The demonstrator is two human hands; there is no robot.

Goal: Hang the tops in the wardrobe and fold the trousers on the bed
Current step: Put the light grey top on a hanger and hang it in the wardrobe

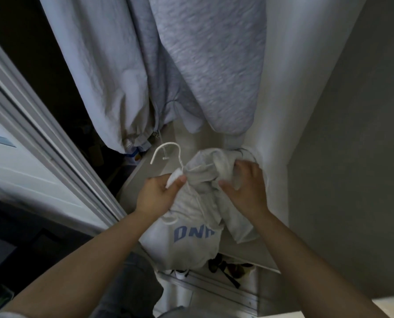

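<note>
Pale grey hoodie (191,235) with blue lettering, on a white hanger (168,154), long axis running toward the person, hanger hook pointing away; left hand (159,193) fingers pinching the white neck fabric, right hand (244,191) fingers curled gripping bunched cloth, garment between and below both.
</note>
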